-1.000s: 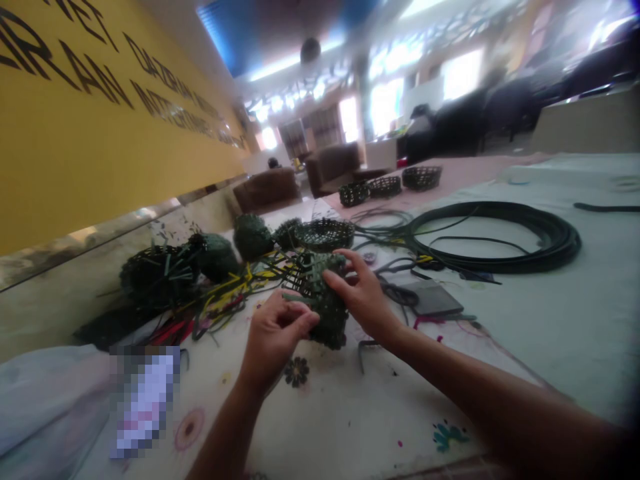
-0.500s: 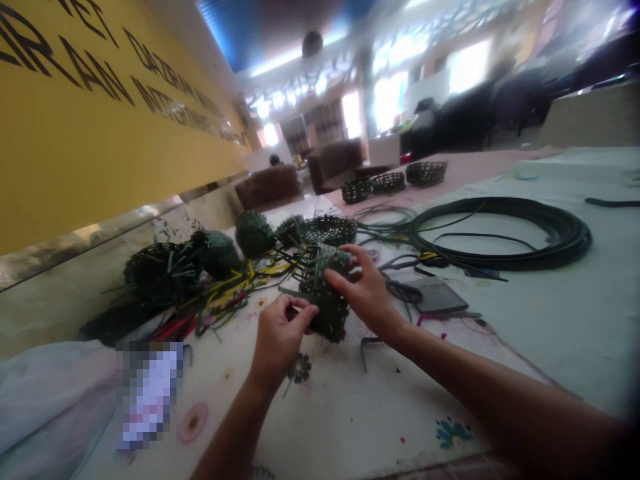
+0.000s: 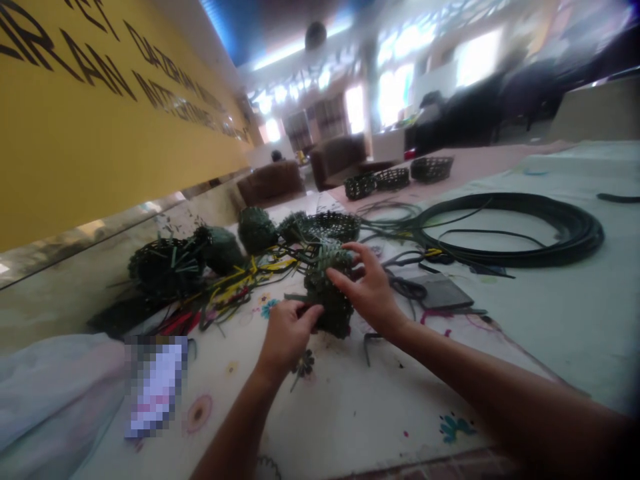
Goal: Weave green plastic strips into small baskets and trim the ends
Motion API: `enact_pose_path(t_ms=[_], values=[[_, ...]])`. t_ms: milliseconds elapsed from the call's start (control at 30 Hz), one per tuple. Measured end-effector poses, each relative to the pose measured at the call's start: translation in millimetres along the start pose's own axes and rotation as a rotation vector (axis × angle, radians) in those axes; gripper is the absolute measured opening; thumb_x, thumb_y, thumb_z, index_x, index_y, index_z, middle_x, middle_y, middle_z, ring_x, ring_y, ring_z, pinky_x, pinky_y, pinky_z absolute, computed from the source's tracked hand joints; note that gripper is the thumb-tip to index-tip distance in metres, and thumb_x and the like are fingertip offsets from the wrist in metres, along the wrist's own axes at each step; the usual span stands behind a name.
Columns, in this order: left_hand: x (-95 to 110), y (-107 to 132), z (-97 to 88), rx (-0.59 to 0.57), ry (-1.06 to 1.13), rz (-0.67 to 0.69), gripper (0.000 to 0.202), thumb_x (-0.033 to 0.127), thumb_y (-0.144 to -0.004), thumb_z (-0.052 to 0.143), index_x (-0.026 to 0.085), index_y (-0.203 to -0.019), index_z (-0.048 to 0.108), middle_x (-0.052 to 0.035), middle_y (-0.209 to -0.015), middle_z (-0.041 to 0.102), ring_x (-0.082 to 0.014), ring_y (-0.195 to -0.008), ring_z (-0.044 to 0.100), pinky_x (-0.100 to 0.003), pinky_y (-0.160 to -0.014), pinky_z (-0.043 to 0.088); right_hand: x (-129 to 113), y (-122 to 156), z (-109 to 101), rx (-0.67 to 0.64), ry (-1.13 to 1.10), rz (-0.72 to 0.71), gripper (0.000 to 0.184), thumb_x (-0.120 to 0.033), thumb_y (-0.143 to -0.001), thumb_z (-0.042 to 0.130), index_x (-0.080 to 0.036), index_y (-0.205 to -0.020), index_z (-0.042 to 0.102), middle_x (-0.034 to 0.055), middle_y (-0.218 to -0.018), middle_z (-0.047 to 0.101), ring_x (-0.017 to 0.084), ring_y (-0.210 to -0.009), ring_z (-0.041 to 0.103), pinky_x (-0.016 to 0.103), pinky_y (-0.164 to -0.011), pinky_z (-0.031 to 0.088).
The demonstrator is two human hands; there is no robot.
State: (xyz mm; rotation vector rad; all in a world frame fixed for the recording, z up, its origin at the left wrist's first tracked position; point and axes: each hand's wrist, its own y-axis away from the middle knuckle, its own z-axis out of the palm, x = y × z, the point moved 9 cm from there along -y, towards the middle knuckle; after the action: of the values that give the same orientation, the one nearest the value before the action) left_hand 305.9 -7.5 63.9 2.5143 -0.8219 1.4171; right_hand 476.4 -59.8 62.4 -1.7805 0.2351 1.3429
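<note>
A small dark green woven basket [image 3: 334,312] stands tilted above the floral-patterned table cover, just in front of me. My right hand [image 3: 373,287] grips its right side, thumb on the near face and fingers curled round the upper edge. At the basket's lower left, my left hand [image 3: 287,332] is closed in a pinch, thumb against the index finger. A flat green strip [image 3: 296,297] sticks out to the left above that hand and seems to run into its grip; its far end is hidden.
Several green woven pieces [image 3: 167,267] lie at the left with yellow strips [image 3: 260,267]. A large coil of dark strip [image 3: 575,240] rests at the right, near a grey flat block [image 3: 447,293]. Three small baskets [image 3: 431,169] stand at the back. White cloth [image 3: 55,387] lies front left.
Both hands stay on the basket, in nearly the same hold. My left hand has turned slightly, its fingers now more hidden behind the thumb. The whole view has shifted a little.
</note>
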Motion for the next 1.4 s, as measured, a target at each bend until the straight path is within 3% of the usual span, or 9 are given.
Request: enact_pose_path(t_ms=[233, 367, 600, 733, 867, 1033, 1133, 1267, 1400], values=[[2.0, -1.1, 1.9, 0.028, -0.038, 0.075, 0.019, 0.028, -0.080, 0.062, 0.015, -0.067, 0.067, -0.0052, -0.066, 0.066, -0.0158, -0.055, 0.060, -0.025, -0.051, 0.046, -0.1, 0.2, 0.5, -0.006, 0.020, -0.031, 0.046, -0.040, -0.077, 0.070, -0.026, -0.119, 0.055, 0.0059, -0.106, 0.056, 0.020, -0.086, 0.052, 0.034, -0.071, 0.048], [-0.3, -1.9, 9.4, -0.052, 0.074, 0.053, 0.020, 0.028, -0.080, 0.062, 0.015, -0.066, 0.066, -0.0036, -0.062, 0.061, -0.0157, -0.057, 0.059, -0.024, -0.049, 0.049, -0.8, -0.6, 0.9, -0.014, 0.022, -0.050, 0.046, -0.039, -0.078, 0.069, -0.026, -0.120, 0.056, 0.0058, -0.107, 0.056, 0.021, -0.088, 0.052, 0.034, -0.072, 0.048], [2.0, -0.5, 19.1, -0.141, 0.124, 0.098, 0.022, 0.030, -0.082, 0.060, 0.013, -0.076, 0.073, -0.0073, -0.085, 0.062, -0.0152, -0.069, 0.059, -0.024, -0.055, 0.055, -4.9, -3.2, 2.6, -0.045, 0.040, -0.076, 0.046, -0.039, -0.079, 0.069, -0.025, -0.121, 0.057, 0.0050, -0.103, 0.055, 0.019, -0.082, 0.052, 0.034, -0.071, 0.048], [6.0, 1.0, 16.4, -0.046, 0.186, 0.140, 0.020, 0.029, -0.081, 0.062, 0.013, -0.076, 0.074, -0.0076, -0.090, 0.060, -0.0161, -0.075, 0.059, -0.023, -0.055, 0.056, -4.5, -6.6, 5.9, -0.092, 0.006, -0.095, 0.047, -0.041, -0.082, 0.067, -0.027, -0.125, 0.056, 0.0062, -0.110, 0.055, 0.018, -0.082, 0.053, 0.035, -0.072, 0.050], [-2.5, -2.9, -0.8, 0.122, 0.364, 0.087, 0.023, 0.034, -0.078, 0.066, 0.011, -0.078, 0.071, -0.0057, -0.084, 0.060, -0.0147, -0.069, 0.060, -0.024, -0.053, 0.057, -13.8, -2.7, 8.7, -0.134, -0.027, -0.143, 0.048, -0.040, -0.085, 0.065, -0.027, -0.129, 0.051, 0.0084, -0.117, 0.054, 0.020, -0.087, 0.057, 0.035, -0.070, 0.052], [-16.5, -5.2, -25.9, 0.334, 0.479, 0.007, 0.028, 0.038, -0.077, 0.067, 0.010, -0.075, 0.068, -0.0030, -0.071, 0.063, -0.0120, -0.059, 0.058, -0.025, -0.057, 0.055, -62.4, 26.5, 15.7, -0.164, 0.160, -0.533, 0.011, -0.020, -0.091, 0.057, -0.024, -0.100, 0.060, 0.0074, -0.098, 0.059, 0.022, -0.093, 0.058, 0.039, -0.081, 0.051], [-16.5, -1.8, -24.6, 0.378, 0.502, 0.015, 0.028, 0.038, -0.079, 0.066, 0.011, -0.073, 0.067, -0.0023, -0.072, 0.063, -0.0116, -0.061, 0.058, -0.023, -0.058, 0.054, -75.8, 42.8, 24.9, -0.215, 0.231, -0.668, 0.012, -0.016, -0.094, 0.052, -0.022, -0.095, 0.062, 0.0080, -0.092, 0.060, 0.023, -0.091, 0.057, 0.039, -0.081, 0.051], [-17.2, 1.9, -15.8, 0.378, 0.502, 0.016, 0.029, 0.040, -0.081, 0.064, 0.011, -0.077, 0.067, -0.0033, -0.076, 0.065, -0.0129, -0.064, 0.061, -0.024, -0.060, 0.055, -74.3, 39.7, 21.8, -0.180, 0.278, -0.683, 0.014, -0.017, -0.094, 0.051, -0.022, -0.096, 0.064, 0.0081, -0.091, 0.061, 0.023, -0.089, 0.057, 0.039, -0.079, 0.051], [-21.4, 0.8, -26.8, 0.427, 0.450, 0.033, 0.029, 0.040, -0.082, 0.064, 0.012, -0.075, 0.065, -0.0034, -0.077, 0.064, -0.0127, -0.062, 0.060, -0.024, -0.058, 0.055, -60.5, 2.2, 1.6, -0.076, 0.460, -0.622, 0.014, -0.020, -0.094, 0.050, -0.020, -0.090, 0.063, 0.0108, -0.092, 0.060, 0.026, -0.088, 0.056, 0.043, -0.077, 0.050]])
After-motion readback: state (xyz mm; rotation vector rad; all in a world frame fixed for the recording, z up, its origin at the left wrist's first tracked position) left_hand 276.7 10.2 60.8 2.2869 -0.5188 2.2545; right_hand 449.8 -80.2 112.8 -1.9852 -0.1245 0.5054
